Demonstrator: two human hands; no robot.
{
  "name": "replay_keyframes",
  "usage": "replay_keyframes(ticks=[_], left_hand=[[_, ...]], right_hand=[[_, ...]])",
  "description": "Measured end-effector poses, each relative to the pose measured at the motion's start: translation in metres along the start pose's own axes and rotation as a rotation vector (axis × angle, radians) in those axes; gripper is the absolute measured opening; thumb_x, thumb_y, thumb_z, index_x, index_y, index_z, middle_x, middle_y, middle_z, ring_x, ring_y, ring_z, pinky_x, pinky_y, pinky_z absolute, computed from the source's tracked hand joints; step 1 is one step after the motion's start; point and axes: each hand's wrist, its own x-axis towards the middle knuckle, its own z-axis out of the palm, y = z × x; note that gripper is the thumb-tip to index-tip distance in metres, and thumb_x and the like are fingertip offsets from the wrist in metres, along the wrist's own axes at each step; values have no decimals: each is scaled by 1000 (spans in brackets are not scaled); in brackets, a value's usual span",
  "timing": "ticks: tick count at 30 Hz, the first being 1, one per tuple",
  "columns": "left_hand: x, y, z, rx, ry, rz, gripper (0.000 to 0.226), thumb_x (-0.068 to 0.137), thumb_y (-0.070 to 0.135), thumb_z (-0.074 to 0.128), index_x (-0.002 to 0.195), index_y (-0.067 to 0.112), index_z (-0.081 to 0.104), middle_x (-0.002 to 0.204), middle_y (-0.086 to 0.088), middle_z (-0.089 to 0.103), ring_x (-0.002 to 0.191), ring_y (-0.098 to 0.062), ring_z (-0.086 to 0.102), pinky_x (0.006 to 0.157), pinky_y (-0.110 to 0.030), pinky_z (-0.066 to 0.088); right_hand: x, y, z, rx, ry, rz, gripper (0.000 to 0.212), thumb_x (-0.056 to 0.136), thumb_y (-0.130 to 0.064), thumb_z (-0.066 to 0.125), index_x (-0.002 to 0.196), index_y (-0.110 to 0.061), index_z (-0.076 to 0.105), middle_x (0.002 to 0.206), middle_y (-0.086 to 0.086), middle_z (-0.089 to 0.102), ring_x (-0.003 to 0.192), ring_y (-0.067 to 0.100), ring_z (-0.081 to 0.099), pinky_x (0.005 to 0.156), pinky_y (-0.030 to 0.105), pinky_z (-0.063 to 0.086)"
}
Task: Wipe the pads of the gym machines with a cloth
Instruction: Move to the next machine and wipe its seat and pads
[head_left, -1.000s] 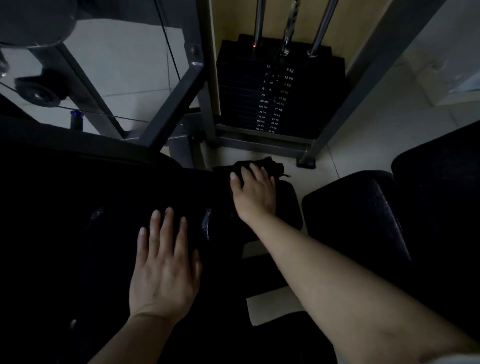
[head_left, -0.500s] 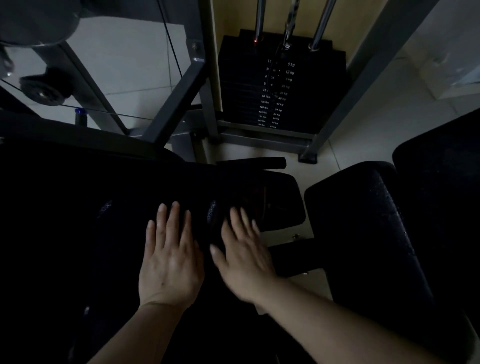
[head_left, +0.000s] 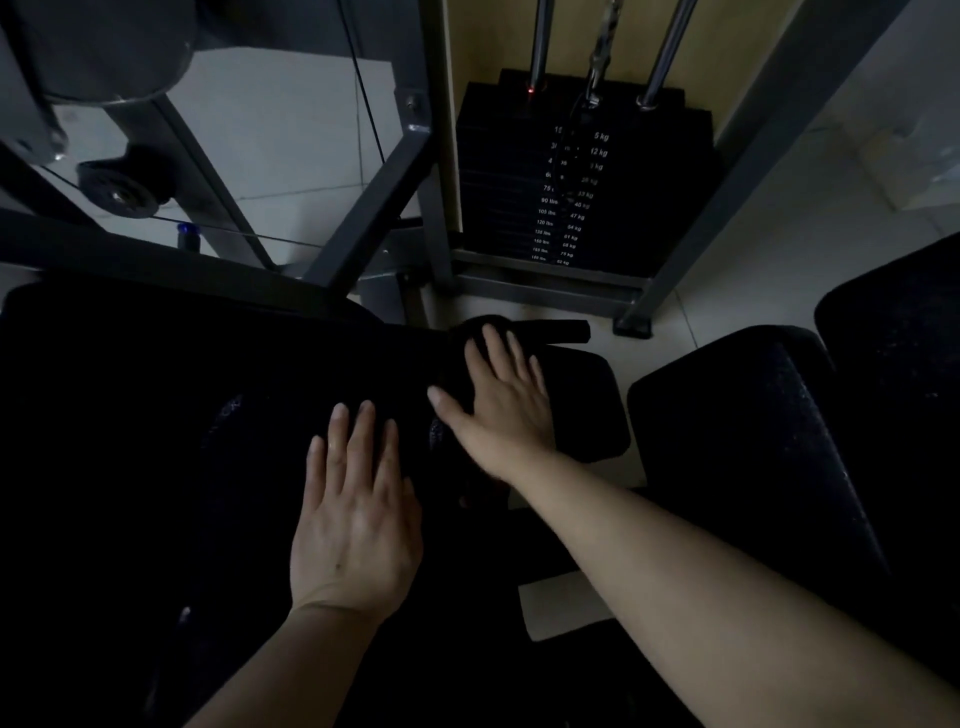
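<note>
While the room is dim, two bare forearms are seen from the head view reaching forward over black upholstery. The left hand (head_left: 358, 519) is laid flat, palm down, on a large dark pad (head_left: 156, 441) at the left, with its fingers straight and close together; nothing is gripped by it. The right hand (head_left: 501, 400) is stretched farther ahead, its fingers spread and its thumb held out to the left, and is pressed down on a dark cloth (head_left: 462, 353). Only part of the cloth can be made out, bunched at the fingertips and beside the thumb, since it is nearly the same black as the surface under it. The cloth is lying on a small pad (head_left: 587, 405) that sits just right of the large pad and near a short black bar (head_left: 558, 331). A second rounded pad (head_left: 737, 441) is seen to the right, apart from the small one, with pale floor (head_left: 779, 249) showing between them. Beyond the hands a weight stack (head_left: 576, 187) is set inside a grey steel frame (head_left: 363, 213), with numbers in lbs and kg printed down its face and two chrome rods (head_left: 670, 52) rising from it. A small red light is seen at the top of the stack
</note>
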Motion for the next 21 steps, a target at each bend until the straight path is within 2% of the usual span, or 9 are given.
replay_keyframes(ticks=[4,7,9,10,12,14,16,19,21], left_hand=[[-1,-1,-1,-2,-7,10,57,95,31,25,140,0,41,151,-21,29,144,-33,14,115,-46,11],[0,-1,0,-6,-10,3,58,94,32,25,139,-1,42,151,-21,30,144,-33,14,114,-47,13],[-1,-2,0,-1,-18,2,59,95,33,24,140,0,42,151,-20,30,144,-33,15,114,-48,14],[0,-2,0,0,-15,5,59,94,32,24,140,0,42,151,-20,30,144,-33,15,114,-48,14],[-1,-2,1,-4,-15,8,58,94,31,26,140,0,42,151,-20,30,144,-33,15,114,-48,14],[-1,-2,1,-8,-14,7,58,94,32,27,140,0,42,151,-20,29,144,-33,15,114,-47,13],[0,-2,1,4,-11,3,57,94,32,26,139,0,42,151,-20,30,144,-32,15,115,-46,11],[0,-1,1,16,-9,-2,57,95,32,25,140,1,41,152,-19,29,145,-32,13,115,-44,9],[-1,-1,1,18,-21,-5,57,95,33,25,140,2,41,152,-18,28,145,-31,12,116,-44,8]], right_hand=[[-39,-8,12,-5,3,-41,85,80,-70,10,150,-23,19,160,1,-3,147,20,-7,118,38,-5],[-25,-10,12,89,157,7,77,80,-65,24,135,-14,41,148,12,30,134,30,32,113,45,22],[-13,-15,9,115,288,51,67,81,-61,36,125,-12,43,136,12,41,121,30,46,107,50,31],[-9,-19,9,87,306,52,67,82,-61,36,129,-13,39,139,12,38,125,29,44,108,53,28],[-7,-20,11,11,221,22,74,88,-62,30,147,-19,21,156,8,15,144,24,16,115,54,7],[5,-13,11,15,96,17,69,94,-58,27,152,-27,6,160,-1,-5,147,19,-8,117,48,-5],[22,-10,7,5,64,46,63,96,-55,26,152,-31,9,161,-2,2,147,20,-5,118,46,-3],[42,-10,1,23,76,104,54,96,-54,27,145,-32,30,152,-1,31,143,21,18,118,45,5],[35,-11,1,19,108,95,53,96,-53,28,145,-31,32,150,0,33,141,21,20,118,43,6]])
